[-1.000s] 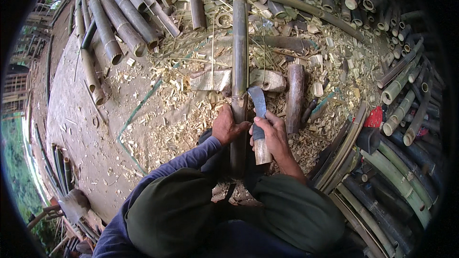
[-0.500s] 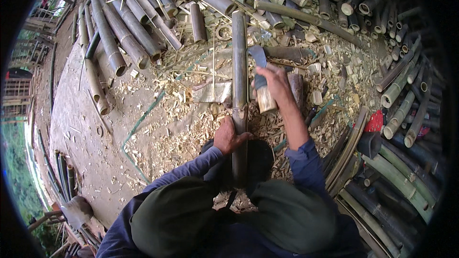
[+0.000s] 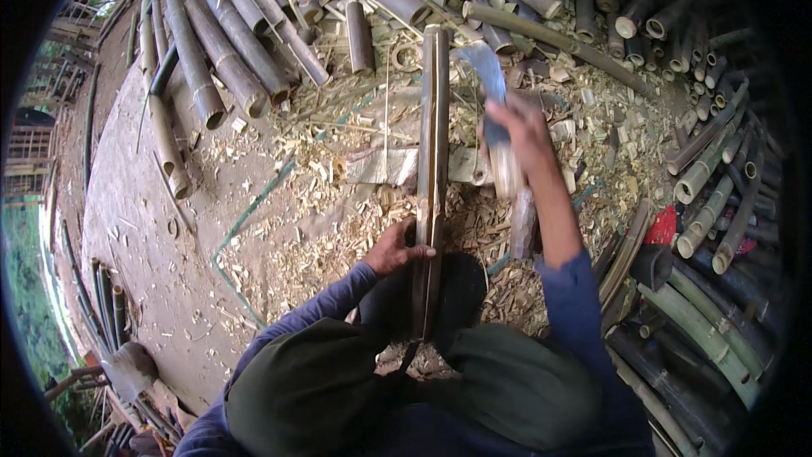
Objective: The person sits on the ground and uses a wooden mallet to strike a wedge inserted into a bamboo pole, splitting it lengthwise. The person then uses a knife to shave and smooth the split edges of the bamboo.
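Observation:
A dark brown bamboo pole (image 3: 427,161) stands between my knees, pointing away from me, with a long pale split running along it. My left hand (image 3: 394,250) grips its lower part from the left, thumb laid across the front. To the right of the pole, apart from it, my right hand (image 3: 520,131) is closed round a chopping knife (image 3: 486,68) with a broad bluish blade and a thick pale wooden handle; both are smeared by motion. Behind the pole, a pale piece of wood (image 3: 381,166) lies crosswise on the ground.
Wood chips (image 3: 313,228) cover the ground around me. A thick wooden billet (image 3: 523,224) lies beneath my right forearm. Bamboo lengths (image 3: 203,76) lie at the far left, and more bamboo (image 3: 706,178) is stacked along the right. A red cloth (image 3: 661,226) rests by that stack.
The knife in my right hand has moved right, away from the pole. The pole has turned, so its split now faces me. My left hand has shifted slightly lower.

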A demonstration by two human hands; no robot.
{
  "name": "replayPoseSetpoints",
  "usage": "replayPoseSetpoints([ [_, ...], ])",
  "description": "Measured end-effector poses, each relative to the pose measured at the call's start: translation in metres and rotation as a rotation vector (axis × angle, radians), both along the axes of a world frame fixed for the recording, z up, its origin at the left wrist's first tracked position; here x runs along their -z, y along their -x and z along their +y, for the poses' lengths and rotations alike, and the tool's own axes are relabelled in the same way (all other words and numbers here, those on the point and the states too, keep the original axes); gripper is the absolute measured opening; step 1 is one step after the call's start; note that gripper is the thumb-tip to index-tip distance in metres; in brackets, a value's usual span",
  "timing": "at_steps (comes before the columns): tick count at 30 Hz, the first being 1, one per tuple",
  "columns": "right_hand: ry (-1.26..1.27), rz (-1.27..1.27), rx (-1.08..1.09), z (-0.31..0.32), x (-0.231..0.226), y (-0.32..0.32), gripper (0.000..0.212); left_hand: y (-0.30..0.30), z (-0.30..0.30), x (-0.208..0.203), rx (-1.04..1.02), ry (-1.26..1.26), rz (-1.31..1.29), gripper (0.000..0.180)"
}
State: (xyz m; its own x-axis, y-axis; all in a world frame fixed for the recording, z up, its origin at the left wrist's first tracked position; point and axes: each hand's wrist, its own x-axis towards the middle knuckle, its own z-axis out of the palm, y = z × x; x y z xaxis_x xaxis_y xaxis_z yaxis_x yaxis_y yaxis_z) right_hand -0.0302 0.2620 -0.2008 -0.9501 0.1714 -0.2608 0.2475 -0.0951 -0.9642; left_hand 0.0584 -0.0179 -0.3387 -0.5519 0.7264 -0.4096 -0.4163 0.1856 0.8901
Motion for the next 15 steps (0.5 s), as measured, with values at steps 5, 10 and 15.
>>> replayPoseSetpoints([
  [5, -0.277, -0.012, -0.106, -0.051, 0.013, -0.126, 0.032, 0.005, 0.003, 0.001, 0.044, 0.003, 0.035, 0.067],
  [10, -0.576, -0.021, -0.22, -0.081, 0.015, -0.163, 0.052, 0.003, -0.003, 0.008, 0.02, -0.014, -0.005, 0.064],
  [15, -0.611, 0.006, -0.164, -0.088, 0.027, -0.125, 0.045, -0.003, 0.004, -0.001, -0.053, -0.023, 0.052, 0.062],
])
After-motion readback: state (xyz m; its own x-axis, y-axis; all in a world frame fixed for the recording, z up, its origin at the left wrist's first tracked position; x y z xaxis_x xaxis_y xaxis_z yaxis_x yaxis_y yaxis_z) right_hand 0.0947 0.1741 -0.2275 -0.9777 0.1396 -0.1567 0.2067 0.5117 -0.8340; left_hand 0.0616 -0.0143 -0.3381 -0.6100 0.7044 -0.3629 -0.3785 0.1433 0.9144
